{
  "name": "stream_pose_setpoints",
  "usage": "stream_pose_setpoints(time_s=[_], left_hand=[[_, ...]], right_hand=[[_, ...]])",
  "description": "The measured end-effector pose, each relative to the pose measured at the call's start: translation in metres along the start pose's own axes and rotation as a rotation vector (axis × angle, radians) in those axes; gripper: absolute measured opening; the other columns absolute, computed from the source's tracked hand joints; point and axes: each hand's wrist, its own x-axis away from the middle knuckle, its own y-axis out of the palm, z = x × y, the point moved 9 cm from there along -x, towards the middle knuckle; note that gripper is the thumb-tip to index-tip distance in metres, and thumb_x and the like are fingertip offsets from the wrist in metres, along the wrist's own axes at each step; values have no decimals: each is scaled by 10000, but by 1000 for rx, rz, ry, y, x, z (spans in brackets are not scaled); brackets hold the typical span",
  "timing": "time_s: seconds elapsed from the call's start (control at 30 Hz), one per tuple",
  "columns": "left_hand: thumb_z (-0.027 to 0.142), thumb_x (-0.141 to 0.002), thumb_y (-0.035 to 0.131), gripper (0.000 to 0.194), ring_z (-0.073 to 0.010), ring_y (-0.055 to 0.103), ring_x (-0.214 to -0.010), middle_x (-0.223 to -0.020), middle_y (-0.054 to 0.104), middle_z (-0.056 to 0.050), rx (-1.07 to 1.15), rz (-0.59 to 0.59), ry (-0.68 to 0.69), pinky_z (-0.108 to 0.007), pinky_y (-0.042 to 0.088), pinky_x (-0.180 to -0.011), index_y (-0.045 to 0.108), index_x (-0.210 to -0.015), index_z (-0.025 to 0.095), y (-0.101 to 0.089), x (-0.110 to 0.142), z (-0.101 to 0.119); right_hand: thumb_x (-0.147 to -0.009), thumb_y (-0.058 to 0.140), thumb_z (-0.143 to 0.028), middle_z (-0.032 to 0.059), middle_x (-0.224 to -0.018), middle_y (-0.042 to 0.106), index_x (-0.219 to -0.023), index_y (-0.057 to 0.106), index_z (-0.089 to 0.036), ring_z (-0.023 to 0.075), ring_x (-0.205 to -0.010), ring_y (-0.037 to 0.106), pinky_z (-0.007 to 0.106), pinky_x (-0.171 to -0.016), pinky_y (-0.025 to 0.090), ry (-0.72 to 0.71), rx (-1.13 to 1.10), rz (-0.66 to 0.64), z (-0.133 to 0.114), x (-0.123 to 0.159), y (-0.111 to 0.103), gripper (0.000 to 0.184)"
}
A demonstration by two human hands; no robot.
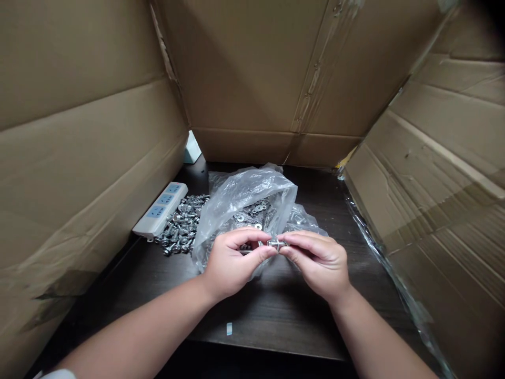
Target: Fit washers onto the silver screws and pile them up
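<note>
Between my two hands is a small silvery bolt, lying about level, with what looks like a washer around its middle. My left hand pinches its left end between thumb and fingers. From the other side, my right hand grips the right end the same way. Fingertips cover much of the bolt, so its exact fittings cannot be made out. Just behind the hands stands an opened clear plastic bag with loose washers and other metal pieces in it.
A heap of bolts lies left of the bag, against a white power strip. Another plastic bag rests at the right. Cardboard walls enclose the dark table. A small paper scrap is near its front edge.
</note>
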Motion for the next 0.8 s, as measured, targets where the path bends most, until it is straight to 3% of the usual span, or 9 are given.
stream_pose_setpoints(time_s=[0.37, 0.8], left_hand=[[204, -659, 798, 95, -158, 635, -640, -714, 726, -61, -11, -69, -55, -249, 512, -633, 790, -751, 183, 6, -4, -11], [200, -675, 797, 85, -160, 645, -620, -706, 724, -65, -92, -88, 111, -245, 508, -598, 791, -760, 198, 5, -5, 0]], right_hand=[[-763, 750, -133, 53, -904, 766, -979, 757, -278, 214, -775, 728, 341, -691, 608, -72, 7, -41, -2, -2, -3, 261], [-774, 738, -110, 52, -896, 756, -1070, 731, -278, 203, -785, 718, 322, -710, 593, -171, 62, -109, -8, -4, -2, 339]])
